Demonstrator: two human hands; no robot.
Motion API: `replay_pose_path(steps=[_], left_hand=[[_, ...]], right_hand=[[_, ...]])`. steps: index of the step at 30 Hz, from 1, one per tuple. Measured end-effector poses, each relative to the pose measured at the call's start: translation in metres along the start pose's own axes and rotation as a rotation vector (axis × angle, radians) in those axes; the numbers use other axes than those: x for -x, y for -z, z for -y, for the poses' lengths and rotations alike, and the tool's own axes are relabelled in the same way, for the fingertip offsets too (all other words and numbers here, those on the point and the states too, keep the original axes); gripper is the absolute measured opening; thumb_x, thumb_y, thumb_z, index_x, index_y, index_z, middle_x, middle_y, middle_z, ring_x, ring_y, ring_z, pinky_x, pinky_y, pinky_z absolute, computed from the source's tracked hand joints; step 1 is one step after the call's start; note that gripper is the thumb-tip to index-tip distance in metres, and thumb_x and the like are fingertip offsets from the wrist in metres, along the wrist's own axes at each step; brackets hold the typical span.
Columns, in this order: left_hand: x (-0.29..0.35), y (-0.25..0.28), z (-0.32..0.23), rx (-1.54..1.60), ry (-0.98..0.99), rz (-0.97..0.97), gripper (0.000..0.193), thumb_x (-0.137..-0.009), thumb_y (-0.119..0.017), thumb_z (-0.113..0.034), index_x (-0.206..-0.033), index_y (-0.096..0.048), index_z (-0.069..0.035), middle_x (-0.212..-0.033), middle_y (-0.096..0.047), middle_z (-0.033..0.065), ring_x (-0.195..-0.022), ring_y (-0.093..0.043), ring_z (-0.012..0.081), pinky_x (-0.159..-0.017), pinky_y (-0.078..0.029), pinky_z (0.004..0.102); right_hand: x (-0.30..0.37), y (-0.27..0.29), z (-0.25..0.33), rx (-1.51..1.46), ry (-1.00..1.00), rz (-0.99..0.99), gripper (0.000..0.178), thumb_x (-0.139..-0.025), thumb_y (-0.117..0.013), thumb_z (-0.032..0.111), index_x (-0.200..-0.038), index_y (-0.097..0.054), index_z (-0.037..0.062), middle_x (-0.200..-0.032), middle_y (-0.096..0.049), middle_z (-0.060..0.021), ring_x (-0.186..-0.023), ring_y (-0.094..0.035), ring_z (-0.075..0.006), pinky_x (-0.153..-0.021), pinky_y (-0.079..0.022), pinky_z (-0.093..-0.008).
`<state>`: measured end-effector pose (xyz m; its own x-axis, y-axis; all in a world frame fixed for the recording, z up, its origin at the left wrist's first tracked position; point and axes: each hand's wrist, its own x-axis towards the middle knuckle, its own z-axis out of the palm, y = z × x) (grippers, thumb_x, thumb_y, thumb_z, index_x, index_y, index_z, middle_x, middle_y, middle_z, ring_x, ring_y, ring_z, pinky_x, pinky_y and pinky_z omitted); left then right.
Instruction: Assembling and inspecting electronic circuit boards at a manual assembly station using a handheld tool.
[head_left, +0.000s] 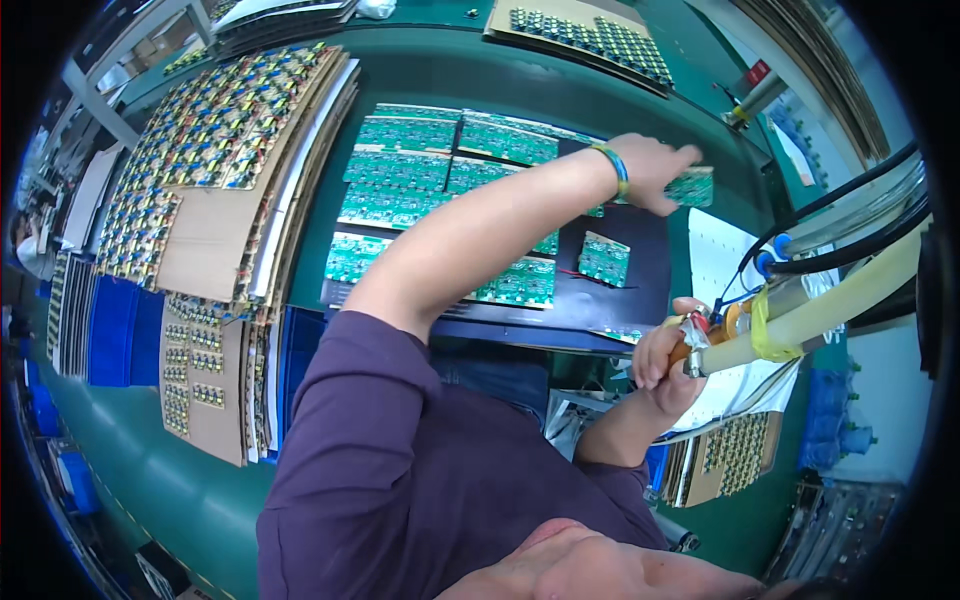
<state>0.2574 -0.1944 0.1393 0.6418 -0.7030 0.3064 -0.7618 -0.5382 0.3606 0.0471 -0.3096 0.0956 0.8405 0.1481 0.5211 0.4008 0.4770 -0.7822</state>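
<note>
My left arm reaches across the dark work mat (650, 255), and my left hand (650, 172) is closed at the edge of a small green circuit board (692, 187), gripping it between thumb and fingers. Below it, my right hand (662, 362) wraps round an orange-brown tool body (738, 320) with metal fittings, beside a thick pale hose (835, 325). What kind of tool it is cannot be made out. Rows of green circuit board panels (395, 205) lie on the mat, partly hidden by my left forearm. One single board (604, 259) sits apart from them.
Cardboard sheets (205, 250) loaded with small boards are stacked at the left. Another loaded sheet (590, 40) lies at the far side. Yellow tape (772, 325) binds the hose, and black cables (855, 190) run along the right. A white sheet (715, 250) is beside the mat.
</note>
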Motion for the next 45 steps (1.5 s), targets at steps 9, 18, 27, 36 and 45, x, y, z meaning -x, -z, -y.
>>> replay_pose_path(steps=[9, 18, 27, 36, 45], left_hand=[[0.220, 0.051, -0.037, 1.271, 0.162, -0.454, 0.066, -0.086, -0.063, -0.021, -0.139, -0.028, 0.000, -0.128, -0.052, 0.0144, -0.112, -0.054, 0.0214, -0.093, -0.046, 0.0381], [0.350, -0.024, -0.048, 1.698, 0.417, -0.580, 0.081, -0.082, -0.064, -0.012, -0.146, -0.015, -0.002, -0.146, -0.032, 0.0179, -0.133, -0.037, 0.0269, -0.107, -0.033, 0.0379], [0.367, -0.059, -0.043, 1.774, 0.368, -0.535, 0.078, -0.083, -0.058, -0.002, -0.146, -0.013, -0.004, -0.148, -0.028, 0.0192, -0.131, -0.038, 0.0298, -0.099, -0.043, 0.0394], [0.361, -0.060, -0.043, 1.822, 0.343, -0.523, 0.078, -0.082, -0.059, -0.004, -0.146, -0.015, -0.003, -0.146, -0.032, 0.0178, -0.130, -0.040, 0.0265, -0.101, -0.041, 0.0374], [0.362, -0.063, -0.038, 1.777, 0.321, -0.523, 0.076, -0.082, -0.060, -0.005, -0.145, -0.018, -0.003, -0.146, -0.033, 0.0173, -0.129, -0.041, 0.0270, -0.101, -0.041, 0.0379]], right_hand=[[-0.009, -0.020, -0.014, -0.109, -0.036, 0.111, 0.072, -0.086, -0.067, 0.034, -0.130, -0.030, -0.0083, -0.058, -0.046, 0.0006, -0.041, -0.042, -0.0067, -0.035, -0.036, -0.0188], [-0.033, -0.067, -0.030, -0.185, -0.134, 0.191, 0.072, -0.088, -0.063, 0.035, -0.133, -0.027, -0.0082, -0.058, -0.048, -0.0001, -0.040, -0.044, -0.0079, -0.034, -0.040, -0.0199], [-0.068, -0.097, -0.045, -0.375, -0.141, 0.530, 0.065, -0.093, -0.056, 0.026, -0.140, -0.019, -0.0005, -0.073, -0.054, -0.0028, -0.057, -0.053, -0.0106, -0.055, -0.051, -0.0257], [-0.059, -0.103, -0.045, -0.243, -0.205, 0.543, 0.061, -0.093, -0.056, 0.028, -0.140, -0.023, 0.0076, -0.069, -0.053, -0.0012, -0.054, -0.053, -0.0101, -0.053, -0.050, -0.0240], [-0.058, -0.103, -0.045, -0.213, -0.196, 0.460, 0.052, -0.094, -0.055, 0.030, -0.133, -0.030, 0.0072, -0.066, -0.052, -0.0002, -0.053, -0.052, -0.0101, -0.052, -0.050, -0.0242]])
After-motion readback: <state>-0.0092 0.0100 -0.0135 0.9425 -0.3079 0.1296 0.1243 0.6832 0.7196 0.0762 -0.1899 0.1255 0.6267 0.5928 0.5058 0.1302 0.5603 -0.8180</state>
